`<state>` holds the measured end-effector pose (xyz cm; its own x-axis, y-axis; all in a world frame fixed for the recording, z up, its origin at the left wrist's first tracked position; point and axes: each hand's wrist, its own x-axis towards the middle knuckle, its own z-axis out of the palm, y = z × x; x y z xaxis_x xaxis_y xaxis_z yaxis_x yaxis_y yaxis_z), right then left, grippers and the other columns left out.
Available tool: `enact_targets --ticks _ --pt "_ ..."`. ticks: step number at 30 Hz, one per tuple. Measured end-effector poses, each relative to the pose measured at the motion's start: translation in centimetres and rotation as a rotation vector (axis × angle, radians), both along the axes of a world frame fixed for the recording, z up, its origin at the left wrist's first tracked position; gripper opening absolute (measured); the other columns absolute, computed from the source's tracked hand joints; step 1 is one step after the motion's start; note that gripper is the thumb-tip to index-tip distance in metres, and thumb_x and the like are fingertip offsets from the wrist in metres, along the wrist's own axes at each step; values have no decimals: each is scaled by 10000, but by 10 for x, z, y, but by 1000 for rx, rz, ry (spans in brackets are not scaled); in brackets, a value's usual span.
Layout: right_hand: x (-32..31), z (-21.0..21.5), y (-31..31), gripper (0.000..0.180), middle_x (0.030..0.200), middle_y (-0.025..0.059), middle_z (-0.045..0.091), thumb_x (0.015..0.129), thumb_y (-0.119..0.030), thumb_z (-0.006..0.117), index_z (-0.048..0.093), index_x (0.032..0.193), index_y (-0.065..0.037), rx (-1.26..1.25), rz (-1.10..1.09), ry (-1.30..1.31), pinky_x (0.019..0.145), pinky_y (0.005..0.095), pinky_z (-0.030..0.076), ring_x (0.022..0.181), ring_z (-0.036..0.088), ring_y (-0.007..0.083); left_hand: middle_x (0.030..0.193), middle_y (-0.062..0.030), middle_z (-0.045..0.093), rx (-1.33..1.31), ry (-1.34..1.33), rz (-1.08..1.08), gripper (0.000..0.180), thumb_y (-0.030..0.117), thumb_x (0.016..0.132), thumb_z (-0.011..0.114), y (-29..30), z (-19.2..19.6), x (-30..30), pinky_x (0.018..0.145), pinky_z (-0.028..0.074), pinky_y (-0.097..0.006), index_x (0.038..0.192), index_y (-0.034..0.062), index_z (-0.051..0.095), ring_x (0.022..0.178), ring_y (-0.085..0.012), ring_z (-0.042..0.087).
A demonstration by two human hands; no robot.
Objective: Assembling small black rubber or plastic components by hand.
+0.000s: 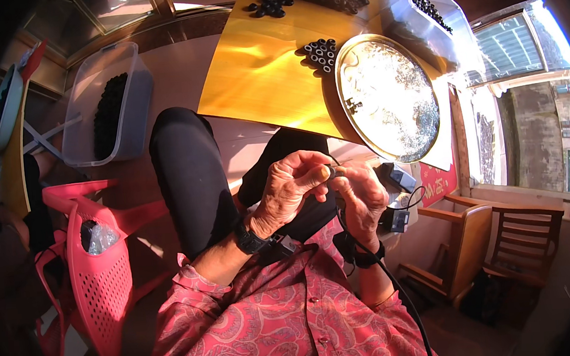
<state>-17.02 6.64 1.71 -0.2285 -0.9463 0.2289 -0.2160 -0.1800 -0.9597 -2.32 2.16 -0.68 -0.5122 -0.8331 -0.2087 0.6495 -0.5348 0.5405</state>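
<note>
My left hand [293, 184] and my right hand [361, 197] meet above my lap, in front of the yellow table [257, 80]. The fingertips of my left hand pinch a small dark piece [331, 171], mostly covered by the fingers; it looks like one of the black rings. My right thumb and fingers are pressed together right against it, and what they hold is too small to make out. Beyond my hands, a round metal tray [340, 83] sits on the table's near right corner, shining in the sun. A cluster of small black rings [320, 56] lies left of it.
More black rings [271, 5] are heaped at the table's far side, by a clear plastic bin [413, 24]. Another clear bin [134, 116] with black pieces stands at left, near a pink plastic chair [98, 273]. A black cable [401, 289] runs past my right arm. Wooden chairs [471, 243] stand at right.
</note>
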Motion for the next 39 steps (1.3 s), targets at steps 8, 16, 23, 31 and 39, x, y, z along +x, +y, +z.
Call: enact_targets --ticks 8,16,23,31,39 --pt "1 9 -5 196 922 87 644 775 20 750 674 954 -3 -57 4 120 740 270 501 841 613 166 907 -127 701 -14 11 41 193 124 896 676 1 1 2 629 578 -271 1019 -22 656 706 -139 667" --pt "-1 9 -5 212 896 102 653 758 26 755 666 945 -22 -101 -4 165 689 265 504 798 631 175 884 -133 689 -82 -38 -21 213 91 915 637 -4 12 7 688 605 -323 1085 -38 648 728 -190 685" --pt "-4 14 -5 271 889 103 656 721 47 771 664 956 -37 -119 32 338 648 266 512 782 652 193 890 -110 693 -84 -88 -63 205 107 917 641 -5 0 8 660 589 -293 1077 -20 656 721 -150 679" --pt "-7 17 -7 241 861 115 658 735 9 770 651 940 -35 -152 57 464 629 284 516 756 661 222 876 -89 699 -169 -236 -48 207 111 919 643 -4 2 7 662 582 -272 1076 -23 659 717 -141 683" --pt "-11 26 -14 227 866 112 655 733 -8 766 643 922 -33 -132 146 514 624 315 529 745 664 242 865 -94 706 -201 -287 -60 219 132 935 630 -6 9 10 708 572 -264 1052 -48 669 752 -147 689"
